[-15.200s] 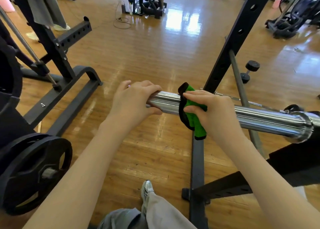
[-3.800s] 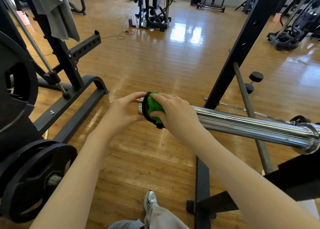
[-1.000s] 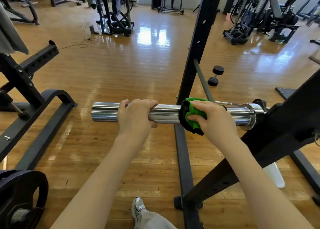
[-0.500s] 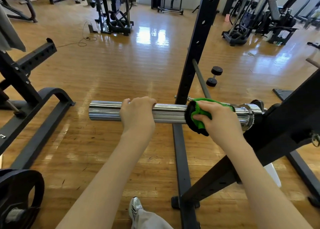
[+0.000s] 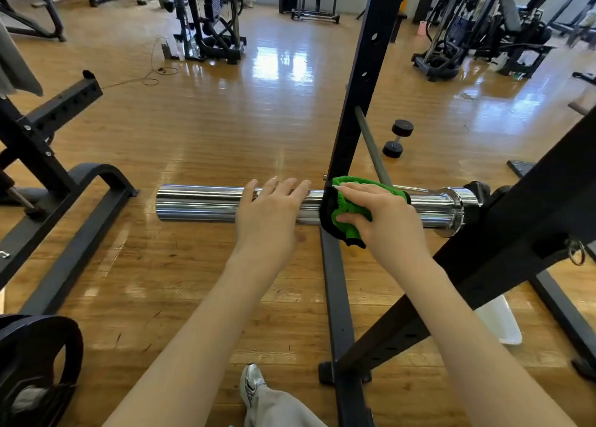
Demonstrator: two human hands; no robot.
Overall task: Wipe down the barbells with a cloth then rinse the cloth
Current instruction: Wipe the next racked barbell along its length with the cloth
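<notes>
The chrome barbell sleeve [image 5: 196,202] runs left to right across the middle of the view, resting in a black rack with its collar [image 5: 453,210] at the right. My right hand [image 5: 383,220] holds a green cloth with black edging [image 5: 346,220] wrapped over the sleeve, just left of the collar. My left hand [image 5: 269,213] lies on top of the sleeve to the left of the cloth, its fingers straight and spread.
A black rack upright [image 5: 358,104] stands behind the sleeve and its base rail runs toward me. A black weight plate [image 5: 35,365] is at the lower left, a dumbbell [image 5: 397,138] on the wooden floor beyond. My shoe [image 5: 253,384] is below.
My left hand has let go of the sleeve and now lies on it with straight fingers. My right hand with the cloth has slid right toward the collar.
</notes>
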